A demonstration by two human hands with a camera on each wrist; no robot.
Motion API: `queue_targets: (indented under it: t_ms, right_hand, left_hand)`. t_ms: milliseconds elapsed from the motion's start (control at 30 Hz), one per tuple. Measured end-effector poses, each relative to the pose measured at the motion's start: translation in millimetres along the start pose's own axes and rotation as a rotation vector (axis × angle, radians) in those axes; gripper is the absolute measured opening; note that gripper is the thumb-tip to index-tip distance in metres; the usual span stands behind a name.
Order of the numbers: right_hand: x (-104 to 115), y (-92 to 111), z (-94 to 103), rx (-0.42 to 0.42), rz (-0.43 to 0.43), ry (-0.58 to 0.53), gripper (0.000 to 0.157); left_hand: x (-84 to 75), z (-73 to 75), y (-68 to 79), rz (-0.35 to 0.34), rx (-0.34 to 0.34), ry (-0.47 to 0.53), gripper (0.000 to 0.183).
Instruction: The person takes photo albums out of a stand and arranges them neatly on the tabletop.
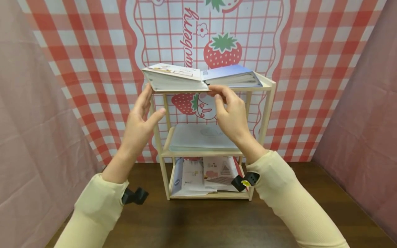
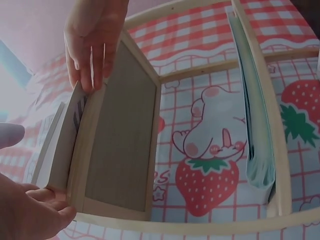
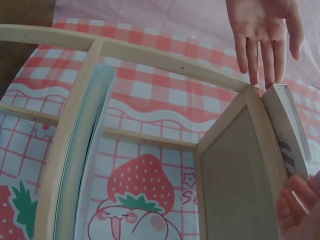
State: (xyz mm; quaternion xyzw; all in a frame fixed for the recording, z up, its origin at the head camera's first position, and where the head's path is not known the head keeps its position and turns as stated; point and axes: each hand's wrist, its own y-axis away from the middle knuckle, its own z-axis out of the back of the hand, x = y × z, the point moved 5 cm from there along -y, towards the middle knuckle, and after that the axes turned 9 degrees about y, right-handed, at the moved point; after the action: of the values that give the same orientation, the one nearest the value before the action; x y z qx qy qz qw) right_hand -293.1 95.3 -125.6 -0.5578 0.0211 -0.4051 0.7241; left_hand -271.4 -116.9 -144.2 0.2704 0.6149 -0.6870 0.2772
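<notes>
A thick white book (image 1: 173, 82) with a printed cover lies flat on the top board of a small wooden rack (image 1: 269, 113), beside a thick blue book (image 1: 229, 74). My left hand (image 1: 138, 120) touches the left end of the white book and the rack's corner with extended fingers, thumb held apart. At the white book's front right corner, near the blue book, are the fingertips of my right hand (image 1: 232, 115), loosely bent. Both wrist views show the white book (image 2: 65, 142) between my two hands, with fingers against its ends.
On the middle shelf lies a pale translucent folder (image 1: 198, 137). Several printed booklets (image 1: 201, 175) are on the bottom shelf. The rack stands on a dark wooden table (image 1: 198, 224). Behind it hangs a red checked strawberry cloth (image 1: 102, 51), with pink curtains (image 1: 46, 120) at the sides.
</notes>
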Motion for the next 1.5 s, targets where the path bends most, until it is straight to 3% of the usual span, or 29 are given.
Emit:
queue_targets:
  t_ms: [267,567,867,1133,1267,1400,1500]
  right_hand:
    - [1,2,1.7,-0.020,0.009,-0.105,0.022]
    - [7,5,3.0,-0.093,0.008,-0.377,0.018]
    - [11,8,4.1,-0.121,-0.024,-0.403,0.016]
    - [19,10,8.1,-0.151,0.005,-0.450,0.014]
    - [17,8,3.8,-0.099,-0.091,-0.673,0.008]
    - [12,7,-4.1,-0.011,-0.308,-0.971,0.009]
    - [10,8,-8.0,0.047,-0.447,-1.100,0.006]
  left_hand:
    - [-6.7,-2.6,7.9,-0.054,-0.043,0.097,0.064]
    - [-17.4,-7.8,16.4,-0.171,-0.123,0.304,0.057]
    - [-24.6,-10.9,25.2,-0.173,-0.198,0.370,0.057]
    - [-31.5,-14.3,32.5,-0.170,-0.248,0.383,0.055]
    - [-31.6,-13.5,31.8,-0.153,-0.263,0.374,0.052]
    - [-29.6,-11.9,31.1,-0.142,-0.268,0.379,0.053]
    - [-28.1,-11.3,31.2,-0.134,-0.264,0.382,0.054]
